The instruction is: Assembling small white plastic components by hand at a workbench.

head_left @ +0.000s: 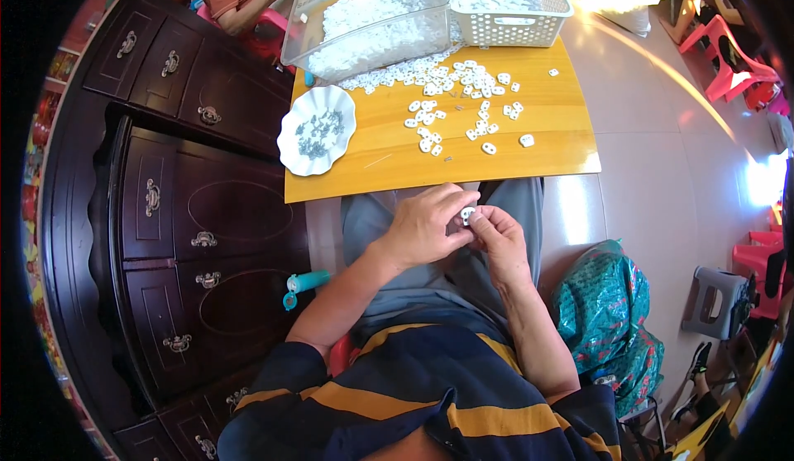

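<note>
A small white plastic piece with two dark holes (467, 214) is pinched between my two hands, above my lap and just off the table's near edge. My left hand (422, 228) curls around it from the left, thumb and fingertips closed on it. From the right, my right hand (501, 242) grips the same piece between thumb and fingers. Similar loose white pieces (489, 148) lie in small clusters on the yellow wooden table (556, 122). A white scalloped dish (289, 148) on the left holds small grey metal-looking parts (319, 134).
At the table's far side stand a clear plastic bin (364, 55) and a white perforated basket (513, 33), both filled with white pieces. Another person's arm (241, 19) shows behind. A dark cabinet (240, 205) flanks my left; a shiny teal bag (600, 296) sits at my right.
</note>
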`<state>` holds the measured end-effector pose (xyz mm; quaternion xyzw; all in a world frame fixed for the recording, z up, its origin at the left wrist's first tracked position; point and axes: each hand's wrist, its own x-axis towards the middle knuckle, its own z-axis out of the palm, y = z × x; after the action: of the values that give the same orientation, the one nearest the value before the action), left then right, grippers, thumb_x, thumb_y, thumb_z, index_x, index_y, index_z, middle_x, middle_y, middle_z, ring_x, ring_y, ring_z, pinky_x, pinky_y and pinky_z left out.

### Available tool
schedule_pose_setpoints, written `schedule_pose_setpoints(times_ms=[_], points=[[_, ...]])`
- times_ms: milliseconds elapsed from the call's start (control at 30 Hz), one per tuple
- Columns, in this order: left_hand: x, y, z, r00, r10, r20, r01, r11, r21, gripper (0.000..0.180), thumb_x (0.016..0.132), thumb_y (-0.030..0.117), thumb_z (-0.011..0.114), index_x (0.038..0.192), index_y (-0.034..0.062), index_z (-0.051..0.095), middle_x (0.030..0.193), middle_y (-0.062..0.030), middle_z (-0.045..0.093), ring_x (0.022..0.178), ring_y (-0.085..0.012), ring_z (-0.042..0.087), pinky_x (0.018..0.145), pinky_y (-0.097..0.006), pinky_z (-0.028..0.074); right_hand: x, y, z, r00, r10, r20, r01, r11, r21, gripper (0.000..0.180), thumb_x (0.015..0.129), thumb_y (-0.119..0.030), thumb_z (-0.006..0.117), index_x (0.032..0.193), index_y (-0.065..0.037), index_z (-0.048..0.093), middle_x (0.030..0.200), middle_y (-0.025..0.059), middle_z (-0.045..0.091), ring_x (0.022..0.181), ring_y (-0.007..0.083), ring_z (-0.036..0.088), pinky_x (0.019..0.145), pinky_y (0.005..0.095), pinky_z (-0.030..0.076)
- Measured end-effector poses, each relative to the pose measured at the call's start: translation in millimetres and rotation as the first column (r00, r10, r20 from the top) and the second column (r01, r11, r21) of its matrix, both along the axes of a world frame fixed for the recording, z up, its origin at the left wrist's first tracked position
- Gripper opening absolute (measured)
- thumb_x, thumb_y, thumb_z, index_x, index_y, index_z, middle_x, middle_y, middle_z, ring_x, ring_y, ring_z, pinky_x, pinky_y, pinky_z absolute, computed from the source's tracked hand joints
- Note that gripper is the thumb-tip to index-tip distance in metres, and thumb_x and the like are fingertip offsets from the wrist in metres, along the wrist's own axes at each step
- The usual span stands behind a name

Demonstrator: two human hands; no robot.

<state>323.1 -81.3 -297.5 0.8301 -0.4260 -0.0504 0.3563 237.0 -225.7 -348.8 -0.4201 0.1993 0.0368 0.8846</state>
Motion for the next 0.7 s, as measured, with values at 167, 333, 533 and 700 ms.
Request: schedule_pose_setpoints(times_ms=[167, 333, 533, 700], points=[[-1.8, 0.3, -5.5, 0.995, 0.016, 0.099, -0.019, 0.999, 0.031, 0.038, 0.077, 0.017, 0.08, 0.112, 0.0039, 0.07, 0.1, -0.0106, 0.069, 0.086, -0.0284, 0.069, 0.074, -0.037, 0.056, -0.5, 0.3, -5.5, 1.0, -0.025, 0.003, 0.025, 0.999, 0.02, 0.015, 0.1, -0.019, 0.064, 0.102, -0.004, 0.068, 0.089, -0.0006, 0.069, 0.076, 0.0052, 0.059, 0.069, 0.0207, 0.047], [-1.5, 0.5, -1.5, 0.997, 0.019, 0.081, -0.019, 1.0, 0.006, 0.033, 0.078, 0.015, 0.079, 0.107, 0.0029, 0.071, 0.096, -0.0104, 0.07, 0.085, -0.0285, 0.07, 0.074, -0.037, 0.056, -1.7, -3.2, -6.5, 0.999, -0.005, -0.053, 0.011, 0.993, 0.118, 0.019, 0.1, -0.022, 0.062, 0.103, -0.005, 0.07, 0.088, -0.0009, 0.069, 0.075, 0.0061, 0.061, 0.069, 0.0214, 0.048], [-1.5, 2.0, 0.1, 0.996, 0.01, 0.092, -0.012, 1.0, 0.022, 0.032, 0.078, 0.015, 0.079, 0.106, 0.0029, 0.072, 0.095, -0.0106, 0.07, 0.083, -0.0282, 0.07, 0.072, -0.036, 0.056, -2.5, -2.4, -11.2, 0.998, 0.016, -0.052, -0.012, 0.996, 0.087, 0.018, 0.1, -0.022, 0.063, 0.102, -0.006, 0.072, 0.088, 0.0004, 0.072, 0.075, 0.0072, 0.064, 0.07, 0.0224, 0.051], [-2.5, 1.5, 1.7, 0.998, 0.017, 0.065, -0.019, 1.0, 0.024, 0.032, 0.077, 0.014, 0.079, 0.106, 0.0027, 0.072, 0.095, -0.0106, 0.071, 0.083, -0.0279, 0.07, 0.072, -0.036, 0.056, -2.6, 0.5, -9.3, 1.0, -0.002, -0.019, 0.003, 0.997, 0.079, 0.017, 0.099, -0.022, 0.063, 0.101, -0.007, 0.072, 0.088, 0.0002, 0.072, 0.077, 0.0074, 0.065, 0.072, 0.0231, 0.052]])
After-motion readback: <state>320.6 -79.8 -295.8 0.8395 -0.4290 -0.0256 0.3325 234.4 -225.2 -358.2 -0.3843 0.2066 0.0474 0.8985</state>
